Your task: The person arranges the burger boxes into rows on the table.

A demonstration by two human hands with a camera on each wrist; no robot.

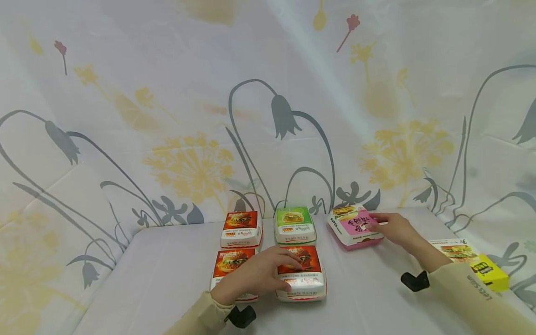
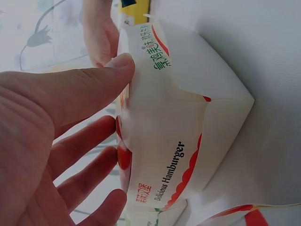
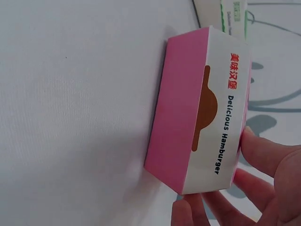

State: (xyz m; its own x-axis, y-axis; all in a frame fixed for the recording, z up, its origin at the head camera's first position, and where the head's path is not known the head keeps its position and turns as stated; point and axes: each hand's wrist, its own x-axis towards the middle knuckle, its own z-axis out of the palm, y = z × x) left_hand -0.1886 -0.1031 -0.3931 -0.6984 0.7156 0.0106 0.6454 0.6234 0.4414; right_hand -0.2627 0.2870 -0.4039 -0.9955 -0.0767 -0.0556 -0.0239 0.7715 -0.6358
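Observation:
My left hand [image 1: 259,272] lies over the near middle red hamburger box [image 1: 307,284], relaxed fingers on its lid and thumb along the near edge. In the left wrist view, that box's white side [image 2: 164,127] reads "Delicious Hamburger", and the thumb [image 2: 106,77] and fingers are spread. My right hand [image 1: 393,228] grips the right corner of a pink hamburger box [image 1: 356,223], turned at an angle at the back of the table. The right wrist view shows the thumb [image 3: 263,150] at the lid's edge and curled fingers round the pink box's end.
Left of the pink box stands a green hamburger box [image 1: 295,225]. Two more red boxes form the left column, one at the back [image 1: 240,228] and one in front [image 1: 228,265] partly behind my left hand. A yellow box [image 1: 494,274] sits beyond my right forearm. A flowered cloth [image 1: 268,60] hangs behind.

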